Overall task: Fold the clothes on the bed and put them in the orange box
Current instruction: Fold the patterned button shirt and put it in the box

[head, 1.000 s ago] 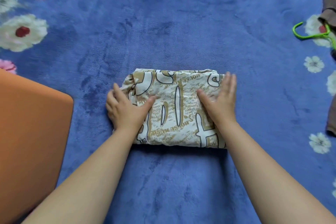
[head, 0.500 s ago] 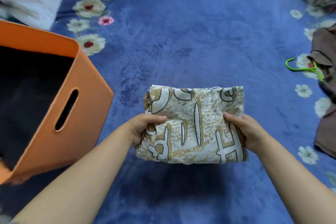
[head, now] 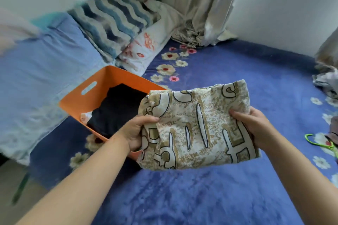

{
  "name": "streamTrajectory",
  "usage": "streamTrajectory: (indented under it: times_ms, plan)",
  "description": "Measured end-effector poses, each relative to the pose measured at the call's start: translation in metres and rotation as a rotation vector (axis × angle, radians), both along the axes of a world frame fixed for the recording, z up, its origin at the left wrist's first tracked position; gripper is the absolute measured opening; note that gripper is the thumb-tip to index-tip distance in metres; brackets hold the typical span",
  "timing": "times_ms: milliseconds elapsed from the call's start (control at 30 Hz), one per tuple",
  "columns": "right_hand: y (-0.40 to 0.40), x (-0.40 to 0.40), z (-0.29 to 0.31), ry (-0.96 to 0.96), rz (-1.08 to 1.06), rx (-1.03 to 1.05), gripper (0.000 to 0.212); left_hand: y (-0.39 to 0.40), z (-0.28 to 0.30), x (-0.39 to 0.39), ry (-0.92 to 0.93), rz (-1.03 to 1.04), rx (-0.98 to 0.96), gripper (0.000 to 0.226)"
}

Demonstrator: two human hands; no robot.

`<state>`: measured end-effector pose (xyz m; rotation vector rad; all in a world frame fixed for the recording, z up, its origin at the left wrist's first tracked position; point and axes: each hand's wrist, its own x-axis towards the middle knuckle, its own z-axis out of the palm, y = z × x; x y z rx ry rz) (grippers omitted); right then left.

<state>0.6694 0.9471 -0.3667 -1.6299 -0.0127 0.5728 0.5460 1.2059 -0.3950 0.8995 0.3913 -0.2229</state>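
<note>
Head view caught it: left hand [head: 136,131] and right hand [head: 253,126] each gripped an edge of the folded printed garment [head: 197,126], lifted off the blue bedspread [head: 201,197] beside the orange box [head: 102,80]. Best kept level and lowered flat onto the dark clothes [head: 117,109] inside
</note>
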Motion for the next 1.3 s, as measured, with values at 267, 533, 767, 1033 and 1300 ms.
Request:
streamTrajectory:
  times_ms: [267,533,767,1033,1300]
  plan:
    - [0.159,0.025,0.045,-0.290,0.226,-0.392,0.013,0.106,0.009,-0.012,0.142,0.123,0.137,0.035]
    - [0.282,0.079,0.010,-0.511,0.635,-0.922,0.020,0.149,-0.048,0.011,0.251,-0.189,0.391,0.043]
    - [0.323,0.088,-0.046,-0.406,0.915,-1.101,0.020,0.193,-0.082,0.035,0.392,-1.350,1.232,0.007]
    - [0.318,0.096,-0.076,-0.484,0.832,-1.163,0.019,0.213,-0.089,0.066,0.478,-0.555,0.489,0.085]
    - [0.314,0.097,-0.069,-0.546,0.848,-1.253,0.038,0.181,-0.107,0.061,0.321,-0.443,0.679,0.057]
